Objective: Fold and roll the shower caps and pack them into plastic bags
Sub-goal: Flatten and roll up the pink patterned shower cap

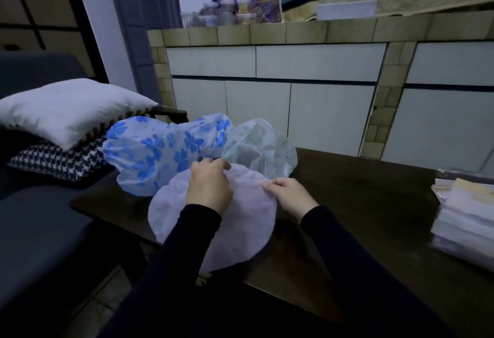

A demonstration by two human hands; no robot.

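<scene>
1. Three shower caps on dark table (361, 204), mid-frame: pink cap (240, 230) nearest, spread flat, near edge overhanging table; blue-flowered cap (149, 156) behind it to the left; pale green cap (262, 145) behind to the right, touching both others.
2. Two hands, both in black sleeves, on pink cap. Left hand (209, 186) at cap's far rim, fingers curled, pinching the rim. Right hand (290, 194) at right rim, thumb and forefinger pinching the edge.
3. One stack of plastic bags (462, 214), right edge of frame, on table, well apart from caps; count of bags impossible to tell.
4. Two cushions at left of frame: white cushion (72, 110) atop houndstooth cushion (58, 161), both on dark sofa (34, 230).
5. Several jars (227, 11) on tiled counter (267, 34), upper middle; exact number unclear through blur.
6. One white box (347, 9) on counter, upper right.
</scene>
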